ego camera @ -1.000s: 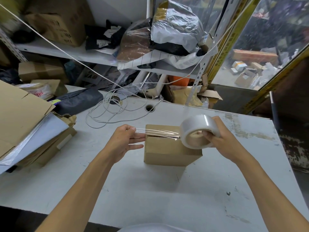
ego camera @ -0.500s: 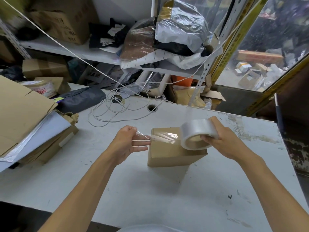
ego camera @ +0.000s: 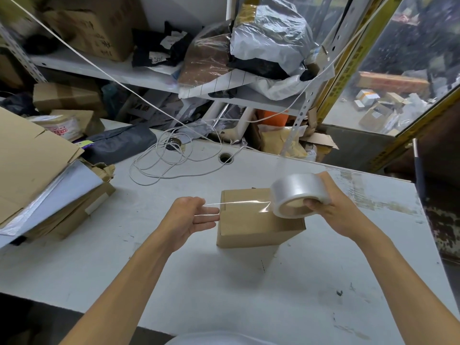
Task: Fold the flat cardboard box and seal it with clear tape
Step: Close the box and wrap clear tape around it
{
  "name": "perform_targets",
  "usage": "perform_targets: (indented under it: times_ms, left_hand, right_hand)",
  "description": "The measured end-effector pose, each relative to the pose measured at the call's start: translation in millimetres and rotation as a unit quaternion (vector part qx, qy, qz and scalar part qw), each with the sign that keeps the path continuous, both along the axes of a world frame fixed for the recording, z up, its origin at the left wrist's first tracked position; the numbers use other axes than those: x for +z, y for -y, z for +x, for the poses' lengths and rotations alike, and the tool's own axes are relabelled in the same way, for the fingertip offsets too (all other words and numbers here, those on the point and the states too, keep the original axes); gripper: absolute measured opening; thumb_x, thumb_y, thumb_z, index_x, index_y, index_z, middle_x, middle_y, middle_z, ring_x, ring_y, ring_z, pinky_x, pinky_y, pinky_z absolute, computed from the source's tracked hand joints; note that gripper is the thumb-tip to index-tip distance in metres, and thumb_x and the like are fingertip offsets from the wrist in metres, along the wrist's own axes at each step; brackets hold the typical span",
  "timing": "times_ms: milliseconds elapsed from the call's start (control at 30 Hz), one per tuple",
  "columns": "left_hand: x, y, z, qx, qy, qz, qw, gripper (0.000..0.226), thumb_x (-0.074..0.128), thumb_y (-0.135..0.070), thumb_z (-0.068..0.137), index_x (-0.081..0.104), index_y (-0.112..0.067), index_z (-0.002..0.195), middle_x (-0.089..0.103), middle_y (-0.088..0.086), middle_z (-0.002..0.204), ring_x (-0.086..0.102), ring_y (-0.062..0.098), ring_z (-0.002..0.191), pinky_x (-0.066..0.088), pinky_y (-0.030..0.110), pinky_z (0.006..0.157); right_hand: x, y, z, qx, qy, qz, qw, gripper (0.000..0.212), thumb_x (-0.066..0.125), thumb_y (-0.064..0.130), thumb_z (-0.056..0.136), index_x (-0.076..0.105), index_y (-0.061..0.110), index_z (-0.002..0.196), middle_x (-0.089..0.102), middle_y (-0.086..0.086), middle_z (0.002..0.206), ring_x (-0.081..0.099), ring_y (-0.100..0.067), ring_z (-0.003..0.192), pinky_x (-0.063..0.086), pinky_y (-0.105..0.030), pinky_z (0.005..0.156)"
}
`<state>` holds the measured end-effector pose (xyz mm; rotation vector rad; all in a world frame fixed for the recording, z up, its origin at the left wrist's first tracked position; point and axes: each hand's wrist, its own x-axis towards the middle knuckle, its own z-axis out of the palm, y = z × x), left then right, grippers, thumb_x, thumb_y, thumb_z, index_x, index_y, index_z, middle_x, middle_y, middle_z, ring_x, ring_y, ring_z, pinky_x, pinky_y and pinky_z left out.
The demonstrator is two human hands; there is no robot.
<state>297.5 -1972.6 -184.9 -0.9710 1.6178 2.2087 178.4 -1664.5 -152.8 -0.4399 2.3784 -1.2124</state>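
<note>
The cardboard box point(ego camera: 258, 220), already folded into shape, sits on the white table point(ego camera: 224, 290) near its middle, between the person's two hands. Its top flaps lie closed and a strip of clear tape point(ego camera: 239, 206) stretches across above the top face, running from the roll toward the left edge of the box and past it.

The right hand point(ego camera: 331, 207) grips the roll of clear tape point(ego camera: 296, 195), fingers curled round its outer band and the thumb at the cardboard core, holding it tilted over the box's far right corner. The left hand point(ego camera: 186, 220) is just left of the box, palm turned inward, fingers nearly straight and pointing at the box; the free end of the tape reaches its fingertips, though whether it is pinched or only stuck to them cannot be told.

A loose coil of white cable point(ego camera: 171, 163) lies on the table beyond the box, beside a round cable hole point(ego camera: 226, 157). At the table's left edge rests a stack of flat cardboard sheets point(ego camera: 32, 165). Behind, a shelf point(ego camera: 119, 70) carries boxes and plastic-wrapped parcels point(ego camera: 268, 38).
</note>
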Motion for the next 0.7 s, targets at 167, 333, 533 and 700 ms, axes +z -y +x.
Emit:
perform_targets:
  times_ms: [167,333,533,700]
  left_hand:
    - [2,-2,8,0.004,0.001,0.027,1.000,0.014,0.039,-0.007,0.102,0.045,-0.004,0.090,0.072,0.032,0.102,0.071,0.044,0.099,0.057,0.048,0.089]
    - [0,-2,9,-0.002,-0.005,0.028,1.000,0.027,0.036,-0.009,0.104,0.052,0.012,0.107,0.071,0.034,0.102,0.072,0.043,0.098,0.057,0.049,0.089]
    - [2,-2,7,-0.013,-0.015,0.016,1.000,0.024,0.032,-0.015,0.108,0.048,0.001,0.100,0.072,0.033,0.101,0.072,0.043,0.098,0.056,0.050,0.089]
    - [0,-1,3,-0.007,-0.035,-0.007,0.999,0.014,0.033,-0.018,0.108,0.039,-0.009,0.099,0.074,0.028,0.101,0.073,0.040,0.098,0.054,0.053,0.094]
  right_hand:
    - [1,3,2,0.015,-0.025,0.032,0.999,0.044,0.060,0.056,0.079,0.039,0.038,0.113,0.053,0.012,0.106,0.056,-0.018,0.096,0.050,-0.041,0.080]
    - [5,7,5,0.020,-0.042,0.044,0.998,0.052,0.063,0.058,0.082,0.038,0.029,0.118,0.052,0.013,0.104,0.056,-0.015,0.092,0.049,-0.034,0.076]
    - [5,7,11,0.013,-0.041,0.027,0.999,0.051,0.063,0.056,0.084,0.038,0.030,0.119,0.050,0.016,0.105,0.055,-0.014,0.095,0.047,-0.028,0.076]
    - [6,8,14,0.011,-0.017,0.011,1.000,0.051,0.064,0.056,0.083,0.040,0.029,0.120,0.053,0.014,0.105,0.056,-0.010,0.095,0.046,-0.020,0.071]
